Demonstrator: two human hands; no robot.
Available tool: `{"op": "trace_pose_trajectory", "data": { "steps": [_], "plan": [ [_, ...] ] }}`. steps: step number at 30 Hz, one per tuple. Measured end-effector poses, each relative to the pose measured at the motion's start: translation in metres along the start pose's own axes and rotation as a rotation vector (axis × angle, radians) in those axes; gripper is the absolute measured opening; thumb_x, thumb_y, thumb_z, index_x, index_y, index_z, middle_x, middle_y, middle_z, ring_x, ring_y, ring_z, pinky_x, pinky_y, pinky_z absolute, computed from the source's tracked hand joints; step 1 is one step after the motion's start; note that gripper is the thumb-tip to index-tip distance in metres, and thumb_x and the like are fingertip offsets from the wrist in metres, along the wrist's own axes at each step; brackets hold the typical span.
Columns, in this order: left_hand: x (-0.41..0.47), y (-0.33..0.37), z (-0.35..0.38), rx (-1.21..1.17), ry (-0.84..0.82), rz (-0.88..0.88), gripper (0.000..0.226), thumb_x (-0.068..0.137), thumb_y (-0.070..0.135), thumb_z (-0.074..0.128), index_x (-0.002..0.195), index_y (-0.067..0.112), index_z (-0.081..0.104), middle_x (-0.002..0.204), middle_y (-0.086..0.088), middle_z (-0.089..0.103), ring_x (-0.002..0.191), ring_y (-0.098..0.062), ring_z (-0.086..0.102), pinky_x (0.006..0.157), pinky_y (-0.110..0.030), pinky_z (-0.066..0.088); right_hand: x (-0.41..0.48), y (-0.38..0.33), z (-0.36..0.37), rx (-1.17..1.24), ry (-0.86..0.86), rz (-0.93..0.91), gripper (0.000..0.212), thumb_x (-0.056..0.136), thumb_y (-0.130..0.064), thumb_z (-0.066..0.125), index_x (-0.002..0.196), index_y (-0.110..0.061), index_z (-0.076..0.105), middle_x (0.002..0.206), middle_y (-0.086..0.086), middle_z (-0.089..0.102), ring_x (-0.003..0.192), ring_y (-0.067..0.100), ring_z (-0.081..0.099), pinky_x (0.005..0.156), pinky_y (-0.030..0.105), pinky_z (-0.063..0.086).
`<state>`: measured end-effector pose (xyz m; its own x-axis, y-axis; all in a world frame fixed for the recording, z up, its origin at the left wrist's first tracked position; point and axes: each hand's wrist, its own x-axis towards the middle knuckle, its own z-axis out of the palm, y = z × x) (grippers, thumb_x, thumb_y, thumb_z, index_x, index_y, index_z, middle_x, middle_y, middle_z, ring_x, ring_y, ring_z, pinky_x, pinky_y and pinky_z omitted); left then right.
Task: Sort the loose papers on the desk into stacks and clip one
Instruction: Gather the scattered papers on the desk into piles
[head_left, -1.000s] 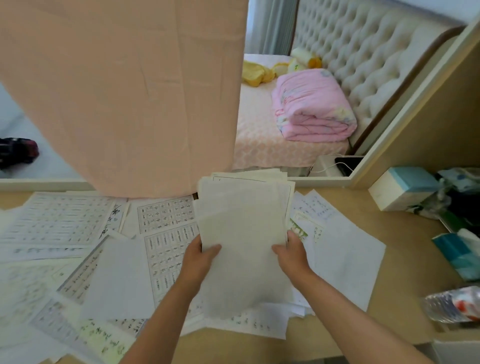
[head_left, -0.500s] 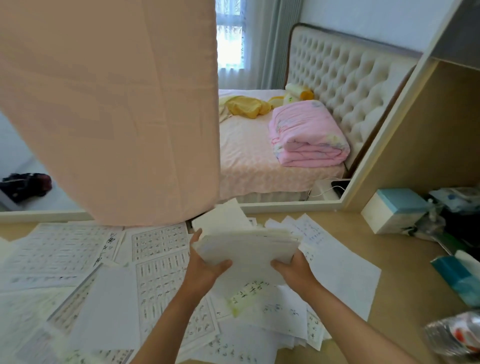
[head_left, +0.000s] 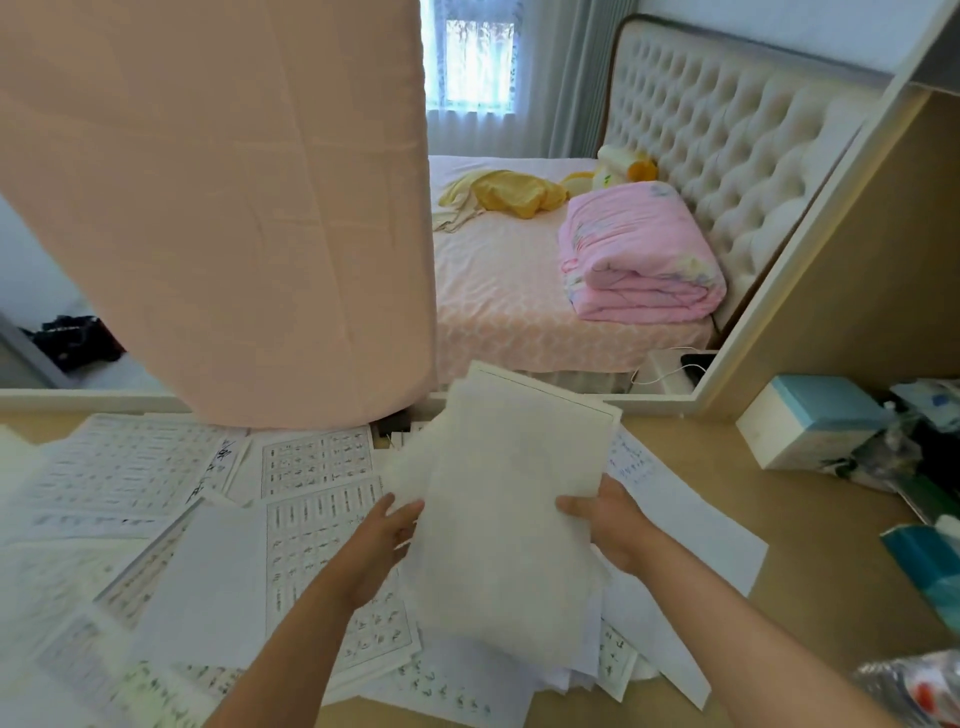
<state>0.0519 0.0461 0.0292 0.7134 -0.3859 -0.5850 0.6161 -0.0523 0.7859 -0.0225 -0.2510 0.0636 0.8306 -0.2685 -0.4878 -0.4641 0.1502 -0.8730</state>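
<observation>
Fingers of left hand (head_left: 387, 532), right hand (head_left: 608, 519) hidden behind paper stack (head_left: 511, 525); bottle (head_left: 917, 688) cut off.

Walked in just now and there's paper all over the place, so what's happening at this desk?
A person is sorting papers. Both hands hold a bundle of papers raised above the desk: the left hand grips its left edge and the right hand its right edge. Many loose printed sheets lie scattered and overlapping on the desk, mostly to the left and under the bundle. No neat stacks have formed yet, and no clip is visible.
</observation>
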Motion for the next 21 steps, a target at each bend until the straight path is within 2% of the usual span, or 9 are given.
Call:
{"op": "trace_pose_trajectory", "data": {
  "steps": [2, 4, 6, 8, 11, 13, 15, 18, 21],
  "plan": [
    [0.006, -0.010, 0.010, 0.095, 0.034, -0.087, 0.097, 0.073, 0.055, 0.077, 0.151, 0.018, 0.032, 0.142, -0.002, 0.052, 0.125, -0.022, 0.052, 0.110, -0.043, 0.038, 0.009, 0.010, -0.009, -0.071, 0.066, 0.115, 0.045, 0.086, 0.003, 0.066, 0.126, -0.015, 0.054, 0.118, 0.006, 0.066, 0.107, 0.028, 0.063, 0.089, 0.046, 0.053],
    [0.015, -0.022, 0.023, 0.242, 0.169, -0.131, 0.075, 0.088, 0.043, 0.067, 0.150, 0.016, 0.033, 0.148, -0.009, 0.043, 0.128, -0.028, 0.047, 0.110, -0.042, 0.037, 0.016, 0.027, -0.021, -0.212, 0.235, 0.215, 0.037, 0.087, 0.003, 0.063, 0.121, -0.011, 0.057, 0.112, 0.008, 0.064, 0.102, 0.029, 0.060, 0.087, 0.042, 0.051],
    [0.022, -0.033, 0.031, 0.372, 0.261, -0.126, 0.072, 0.092, 0.034, 0.066, 0.151, 0.013, 0.030, 0.152, -0.013, 0.037, 0.134, -0.031, 0.043, 0.110, -0.041, 0.035, 0.020, 0.043, -0.035, -0.327, 0.321, 0.299, 0.036, 0.086, 0.002, 0.060, 0.120, -0.006, 0.059, 0.111, 0.014, 0.064, 0.100, 0.034, 0.062, 0.092, 0.047, 0.053],
    [0.030, -0.045, 0.034, 0.494, 0.302, -0.127, 0.076, 0.087, 0.033, 0.071, 0.149, 0.011, 0.033, 0.150, -0.014, 0.040, 0.132, -0.033, 0.045, 0.107, -0.041, 0.040, 0.023, 0.059, -0.047, -0.401, 0.326, 0.350, 0.034, 0.087, 0.004, 0.056, 0.120, -0.002, 0.058, 0.111, 0.017, 0.064, 0.101, 0.036, 0.062, 0.093, 0.048, 0.053],
    [0.045, -0.065, 0.036, 0.688, 0.333, -0.187, 0.086, 0.068, 0.045, 0.078, 0.140, 0.014, 0.044, 0.139, -0.013, 0.048, 0.122, -0.031, 0.051, 0.104, -0.046, 0.046, 0.019, 0.070, -0.055, -0.433, 0.256, 0.385, 0.031, 0.089, 0.001, 0.053, 0.118, -0.011, 0.056, 0.107, 0.013, 0.062, 0.098, 0.033, 0.060, 0.085, 0.042, 0.054],
    [0.045, -0.067, 0.046, 0.800, 0.335, -0.191, 0.083, 0.078, 0.037, 0.076, 0.145, 0.009, 0.036, 0.142, -0.016, 0.038, 0.129, -0.033, 0.043, 0.108, -0.040, 0.040, 0.021, 0.073, -0.060, -0.466, 0.156, 0.387, 0.028, 0.091, -0.001, 0.054, 0.114, -0.017, 0.053, 0.106, 0.007, 0.060, 0.098, 0.029, 0.058, 0.083, 0.039, 0.052],
    [0.046, -0.067, 0.056, 0.792, 0.346, -0.149, 0.078, 0.085, 0.025, 0.072, 0.148, 0.006, 0.031, 0.141, -0.017, 0.033, 0.127, -0.032, 0.043, 0.104, -0.037, 0.040, 0.028, 0.075, -0.064, -0.503, 0.064, 0.397, 0.027, 0.091, -0.003, 0.055, 0.112, -0.018, 0.049, 0.111, 0.005, 0.057, 0.104, 0.026, 0.055, 0.088, 0.038, 0.049],
    [0.053, -0.075, 0.059, 0.499, 0.391, -0.139, 0.076, 0.084, 0.008, 0.071, 0.148, 0.012, 0.030, 0.132, -0.015, 0.050, 0.110, -0.028, 0.056, 0.088, -0.034, 0.051, 0.042, 0.081, -0.066, -0.579, -0.025, 0.363, 0.037, 0.087, -0.005, 0.060, 0.121, -0.015, 0.053, 0.121, 0.007, 0.061, 0.108, 0.024, 0.058, 0.095, 0.037, 0.049],
    [0.055, -0.084, 0.058, 0.319, 0.416, -0.178, 0.058, 0.084, 0.000, 0.068, 0.133, 0.015, 0.043, 0.113, -0.013, 0.063, 0.093, -0.025, 0.065, 0.065, -0.027, 0.055, 0.048, 0.081, -0.056, -0.520, -0.041, 0.317, 0.057, 0.083, -0.003, 0.065, 0.129, -0.026, 0.041, 0.118, 0.003, 0.061, 0.103, 0.021, 0.061, 0.076, 0.030, 0.052]
  ]
}}
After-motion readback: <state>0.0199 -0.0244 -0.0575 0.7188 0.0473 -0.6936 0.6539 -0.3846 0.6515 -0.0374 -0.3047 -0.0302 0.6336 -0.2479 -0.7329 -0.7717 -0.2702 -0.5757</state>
